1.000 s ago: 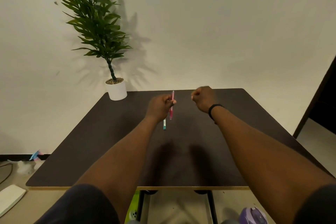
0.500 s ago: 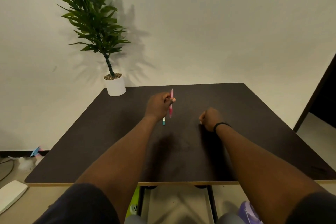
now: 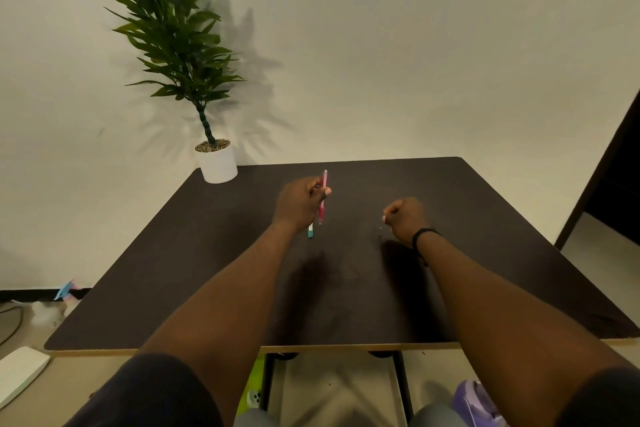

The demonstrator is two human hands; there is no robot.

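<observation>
Dark brown was the desk (image 3: 173, 270). Above its far middle, the left hand (image 3: 299, 206) gripped a pink pen (image 3: 323, 198) nearly upright, fingers curled round it. A teal-tipped pen (image 3: 310, 230) stuck out below the same hand. The right hand (image 3: 403, 218), nearby, was curled tight; whether it pinched anything could not be told.

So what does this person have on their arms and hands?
The left hand and right hand wear no gloves. A thin black wristband circles the right wrist. The dark short left sleeve and right sleeve cover only the upper arms; the forearms are uncovered.
</observation>
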